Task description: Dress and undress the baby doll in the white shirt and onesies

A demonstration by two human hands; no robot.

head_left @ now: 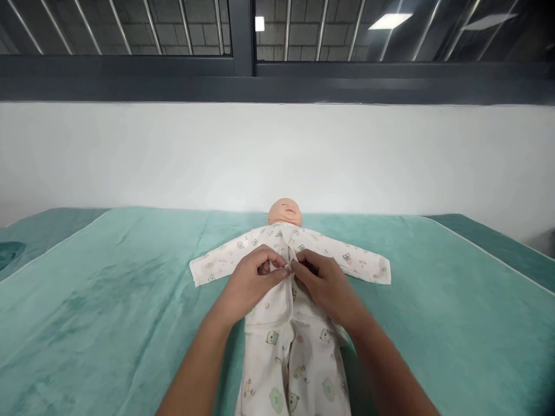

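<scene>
A baby doll [285,212] lies on its back, dressed in a white baby onesie [269,346] printed with small animals. Both sleeves spread out to the sides. My left hand [260,277] pinches the left edge of the front opening at chest height. Opposite it, my right hand [323,280] pinches the other edge, and the fingertips of both hands nearly meet there. Any fastener between the fingers is too small to make out. Below the hands the front opening runs down the middle, with a gap at the lower part.
A green plush blanket [108,312] covers the surface under the doll, with darker green cloth [498,237] at the sides. Behind it stands a white wall [277,156], topped by a dark-framed window [243,81] with bars.
</scene>
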